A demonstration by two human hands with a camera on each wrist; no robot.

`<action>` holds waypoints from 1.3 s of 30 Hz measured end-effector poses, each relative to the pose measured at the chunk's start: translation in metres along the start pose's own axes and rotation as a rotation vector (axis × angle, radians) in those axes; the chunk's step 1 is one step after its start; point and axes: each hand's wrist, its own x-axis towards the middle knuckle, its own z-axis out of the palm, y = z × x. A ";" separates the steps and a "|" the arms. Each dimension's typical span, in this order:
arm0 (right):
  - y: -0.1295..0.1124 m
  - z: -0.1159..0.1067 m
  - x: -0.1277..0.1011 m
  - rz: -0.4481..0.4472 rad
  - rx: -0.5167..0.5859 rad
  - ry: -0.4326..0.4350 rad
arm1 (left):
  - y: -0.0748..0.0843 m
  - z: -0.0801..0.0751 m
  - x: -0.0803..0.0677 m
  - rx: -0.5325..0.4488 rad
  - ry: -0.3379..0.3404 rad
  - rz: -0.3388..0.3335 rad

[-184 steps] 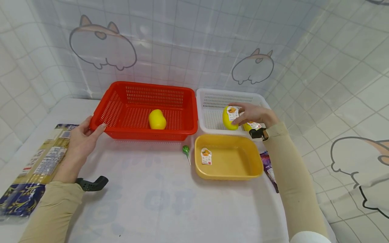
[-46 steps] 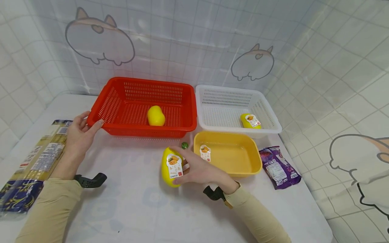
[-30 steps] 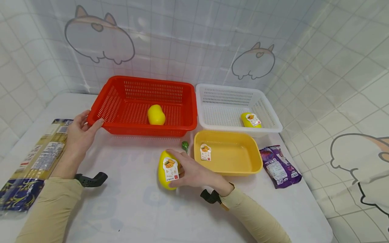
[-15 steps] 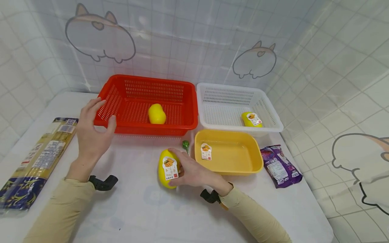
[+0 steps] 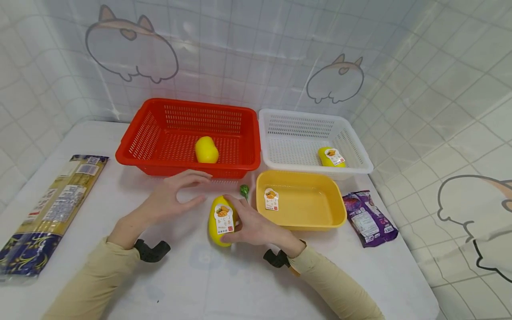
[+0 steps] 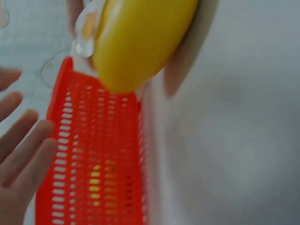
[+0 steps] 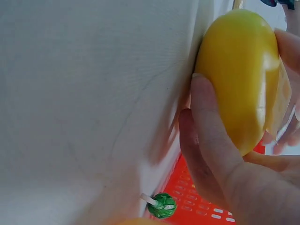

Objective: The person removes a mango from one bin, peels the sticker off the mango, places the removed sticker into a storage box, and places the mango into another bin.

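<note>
The right hand (image 5: 250,224) curls its fingers round a smooth, glossy yellow mango-shaped plastic container (image 5: 219,221) lying on the white desk (image 5: 208,275), just in front of the perforated red plastic basket (image 5: 160,133). Its white paper tag shows an orange fruit picture; the print is too small to read. The left hand (image 5: 172,202) hovers beside it, fingers spread and relaxed, holding nothing
</note>
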 end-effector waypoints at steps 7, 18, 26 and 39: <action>0.003 0.003 0.003 -0.021 0.092 0.018 | 0.001 0.013 -0.001 -0.183 -0.243 -0.056; 0.003 0.002 0.003 -0.035 0.114 0.021 | -0.002 0.023 -0.003 -0.177 -0.365 -0.079; 0.003 0.002 0.003 -0.055 0.135 0.012 | -0.002 0.029 -0.004 -0.210 -0.394 -0.132; 0.003 0.002 0.002 -0.076 0.183 0.017 | 0.002 0.044 -0.007 -0.250 -0.395 -0.194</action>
